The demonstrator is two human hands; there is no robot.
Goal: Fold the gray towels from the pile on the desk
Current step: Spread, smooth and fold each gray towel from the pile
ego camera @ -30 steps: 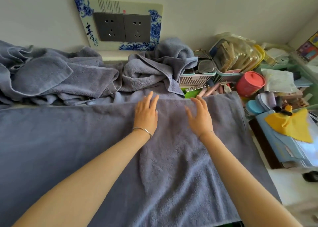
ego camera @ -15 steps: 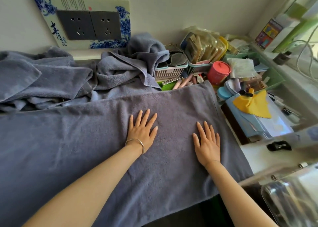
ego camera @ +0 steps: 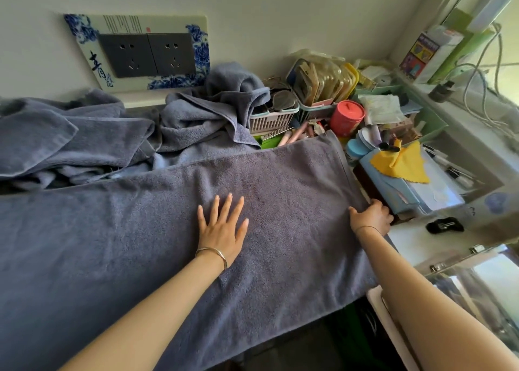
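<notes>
A gray towel (ego camera: 126, 244) lies spread flat across the surface (ego camera: 410, 241). The left hand (ego camera: 222, 230) presses on the towel's middle, fingers (ego camera: 227, 205) straight and splayed; the right hand (ego camera: 370, 216) is at the towel's right edge, fingers curled, apparently gripping the hem, though the hold itself is hidden. The pile of gray towels (ego camera: 112, 137) lies crumpled just behind the towel's far edge, a red tub (ego camera: 346, 117) beyond its far right corner.

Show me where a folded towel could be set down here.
Free: the spread towel left of the left hand; a white desk patch between the right hand and black clip. Crowded: towel pile behind, baskets and red tub back right.
</notes>
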